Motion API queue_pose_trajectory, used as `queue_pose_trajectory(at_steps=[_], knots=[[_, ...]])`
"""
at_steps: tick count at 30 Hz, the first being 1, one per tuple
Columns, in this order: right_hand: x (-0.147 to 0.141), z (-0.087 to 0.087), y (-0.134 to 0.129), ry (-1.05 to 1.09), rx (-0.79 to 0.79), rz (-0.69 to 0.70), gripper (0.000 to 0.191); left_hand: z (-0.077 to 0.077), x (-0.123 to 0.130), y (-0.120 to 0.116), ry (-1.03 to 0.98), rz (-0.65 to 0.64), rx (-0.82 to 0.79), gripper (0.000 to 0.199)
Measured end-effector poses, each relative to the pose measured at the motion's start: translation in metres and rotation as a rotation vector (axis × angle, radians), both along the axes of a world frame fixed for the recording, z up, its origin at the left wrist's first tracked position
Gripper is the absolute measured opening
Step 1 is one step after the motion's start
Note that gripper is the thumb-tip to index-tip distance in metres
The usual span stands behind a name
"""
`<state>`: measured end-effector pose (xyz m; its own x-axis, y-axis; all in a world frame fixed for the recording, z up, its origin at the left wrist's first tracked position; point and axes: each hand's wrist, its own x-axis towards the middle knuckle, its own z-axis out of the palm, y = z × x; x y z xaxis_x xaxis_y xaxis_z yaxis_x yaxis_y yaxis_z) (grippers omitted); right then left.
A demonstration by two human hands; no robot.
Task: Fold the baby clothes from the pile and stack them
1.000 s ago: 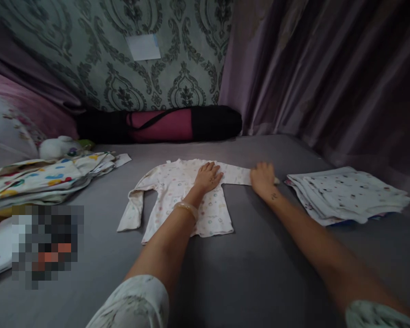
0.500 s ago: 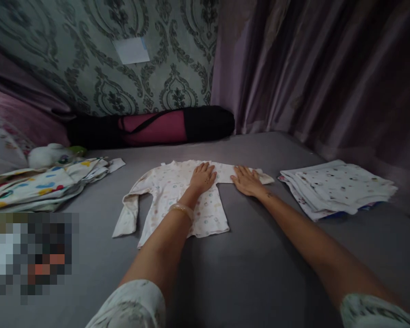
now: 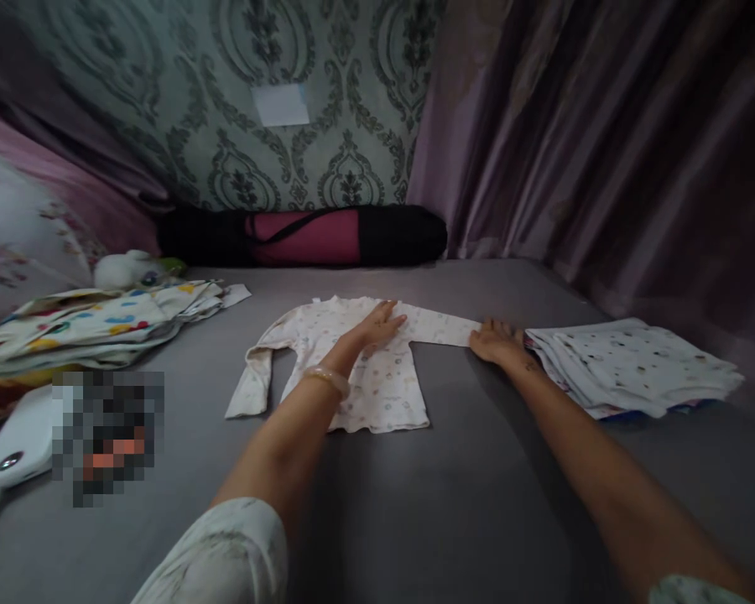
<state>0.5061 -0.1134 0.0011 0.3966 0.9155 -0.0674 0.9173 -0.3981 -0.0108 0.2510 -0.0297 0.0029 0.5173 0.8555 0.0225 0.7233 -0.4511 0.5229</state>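
A small white patterned long-sleeved shirt (image 3: 387, 390) lies spread on the grey bed sheet (image 3: 440, 512). Its left sleeve bends downward, while the right one stretches straight out to the side. On the upper chest, near the right shoulder, rests my left hand (image 3: 381, 325) with its fingers apart; a bangle circles that wrist. My right hand (image 3: 498, 340) is at the cuff end of the right sleeve, fingers spread over it, close to a stack of folded white clothes (image 3: 648, 361).
Patterned clothes (image 3: 101, 327) are piled at the left, with a white plush toy (image 3: 126, 270) behind. A white device with a cable (image 3: 22, 445) lies beside a pixelated area. A black and pink long bag (image 3: 308, 236) lines the wall; curtains (image 3: 516, 134) hang at the right.
My right hand has slid right along the sleeve to its end, and the sleeve now lies straighter. My left hand stays on the chest, slightly tilted. The camera view has shifted a little left.
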Motion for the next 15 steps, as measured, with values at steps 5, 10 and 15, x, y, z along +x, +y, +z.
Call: queue_pose_trajectory(at_steps=[5,10,15], knots=[[-0.054,0.012,0.014,0.003,0.213,0.272,0.048,0.036,-0.085,-0.012,-0.120,0.252,0.162,0.042],[-0.139,0.008,0.041,0.161,0.218,0.604,0.049,0.041,-0.184,-0.039,-0.010,0.635,0.173,0.035],[-0.218,0.001,0.067,0.276,0.155,0.822,0.046,0.030,-0.236,-0.078,0.041,0.757,-0.047,0.038]])
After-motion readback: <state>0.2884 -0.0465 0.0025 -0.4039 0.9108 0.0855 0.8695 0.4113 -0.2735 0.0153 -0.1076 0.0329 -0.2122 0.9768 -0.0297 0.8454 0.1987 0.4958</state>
